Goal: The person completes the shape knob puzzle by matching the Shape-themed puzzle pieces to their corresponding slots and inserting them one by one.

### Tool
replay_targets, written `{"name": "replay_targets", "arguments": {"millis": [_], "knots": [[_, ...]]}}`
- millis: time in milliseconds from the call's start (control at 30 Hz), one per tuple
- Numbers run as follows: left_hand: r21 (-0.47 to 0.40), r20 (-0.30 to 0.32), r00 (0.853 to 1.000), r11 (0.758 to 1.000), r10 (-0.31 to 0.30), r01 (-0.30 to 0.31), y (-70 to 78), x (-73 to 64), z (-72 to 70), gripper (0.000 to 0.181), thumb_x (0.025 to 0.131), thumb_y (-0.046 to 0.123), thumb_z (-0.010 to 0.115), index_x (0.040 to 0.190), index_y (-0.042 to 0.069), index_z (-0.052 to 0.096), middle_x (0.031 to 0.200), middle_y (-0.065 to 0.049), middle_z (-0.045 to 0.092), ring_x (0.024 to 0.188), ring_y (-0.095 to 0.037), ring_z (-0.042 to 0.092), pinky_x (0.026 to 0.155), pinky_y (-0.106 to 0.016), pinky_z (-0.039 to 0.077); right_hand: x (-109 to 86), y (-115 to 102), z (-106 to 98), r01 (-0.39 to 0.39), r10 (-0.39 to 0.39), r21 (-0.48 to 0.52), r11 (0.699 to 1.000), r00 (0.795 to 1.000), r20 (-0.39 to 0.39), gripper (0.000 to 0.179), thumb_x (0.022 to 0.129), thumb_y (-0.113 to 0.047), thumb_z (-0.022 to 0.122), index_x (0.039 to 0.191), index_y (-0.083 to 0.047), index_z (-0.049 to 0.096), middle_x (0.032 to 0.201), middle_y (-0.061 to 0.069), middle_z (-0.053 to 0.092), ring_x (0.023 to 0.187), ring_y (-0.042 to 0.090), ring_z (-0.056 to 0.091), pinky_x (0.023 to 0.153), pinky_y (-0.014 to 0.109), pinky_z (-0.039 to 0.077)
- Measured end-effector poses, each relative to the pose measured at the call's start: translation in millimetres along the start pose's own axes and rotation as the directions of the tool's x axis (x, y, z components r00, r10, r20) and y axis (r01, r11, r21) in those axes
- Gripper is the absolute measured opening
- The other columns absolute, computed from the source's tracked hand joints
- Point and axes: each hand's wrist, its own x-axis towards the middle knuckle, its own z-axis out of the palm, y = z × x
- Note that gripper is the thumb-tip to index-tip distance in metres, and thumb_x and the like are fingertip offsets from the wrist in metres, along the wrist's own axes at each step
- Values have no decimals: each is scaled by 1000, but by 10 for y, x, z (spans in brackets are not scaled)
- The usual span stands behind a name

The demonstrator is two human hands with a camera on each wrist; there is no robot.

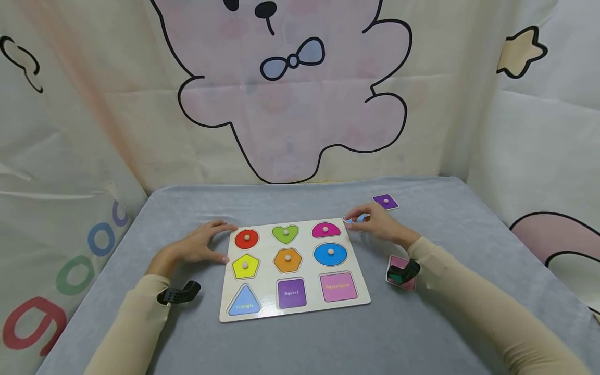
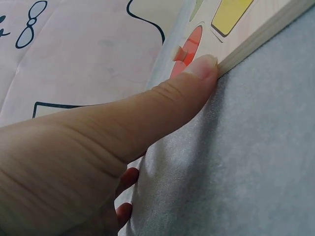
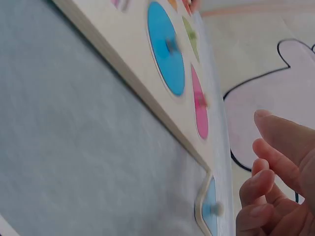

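A white wooden shape puzzle board [image 1: 269, 289] lies on the table, its upper two rows filled with knobbed pieces. Its bottom row shows recesses printed Triangle [image 1: 245, 302], Square [image 1: 291, 293] and Rectangular [image 1: 338, 287]. My left hand [image 1: 199, 244] rests at the board's left edge; the thumb [image 2: 197, 71] touches the rim near the red piece [image 2: 193, 45]. Beyond the upper right corner, my right hand [image 1: 377, 221] is over a blue piece with a knob [image 3: 210, 206], partly hidden in the head view. In the right wrist view, its loosely bent fingers hold nothing and stand apart from that knob.
A purple square piece [image 1: 386, 201] lies behind the right hand. The pink piece [image 1: 409, 283] lies right of the board, partly covered by the right wrist's black strap [image 1: 404, 272]. A grey cloth [image 1: 300, 349] covers the table; printed curtains [image 1: 300, 114] hang behind it.
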Motion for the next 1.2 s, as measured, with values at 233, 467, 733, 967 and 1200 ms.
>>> {"name": "replay_targets", "arguments": {"millis": [233,467,733,967,1200], "knots": [[-7,-4,1000,1000,-6,6,-19,-5,24,86,78,44,85,152,23,45,162,-23,27,147,-51,22,112,-79,21,54,160,-70,-83,83,-19,996,996,-38,30,91,-16,76,113,3,73,103,17,66,100,29,55,74,22,51],[-3,-7,1000,1000,-20,20,-26,-3,-1,86,78,45,85,152,24,45,162,-22,27,147,-50,22,113,-78,22,102,277,-103,-133,133,1,991,990,-36,28,91,-13,76,111,7,72,100,18,64,87,19,54,64,22,50],[-10,-1,1000,1000,-13,13,-21,-6,19,85,78,44,85,151,24,46,161,-22,29,146,-50,24,113,-78,23,122,313,-70,-155,154,-34,987,988,-33,27,89,-9,77,110,8,72,95,17,67,86,19,52,65,22,43],[-23,-7,1000,1000,-10,10,-4,-15,26,84,78,40,85,151,22,46,161,-23,28,146,-50,23,113,-78,23,128,336,-30,-181,179,-27,983,981,-68,23,90,-9,76,108,6,73,91,11,63,86,19,51,65,22,41],[-9,-3,1000,1000,-6,6,-1,-7,16,85,79,42,85,151,22,46,161,-23,27,146,-51,23,114,-77,22,133,352,-26,-191,189,-18,981,979,-79,23,90,-8,75,107,6,72,86,7,60,85,18,51,66,21,41]]}}
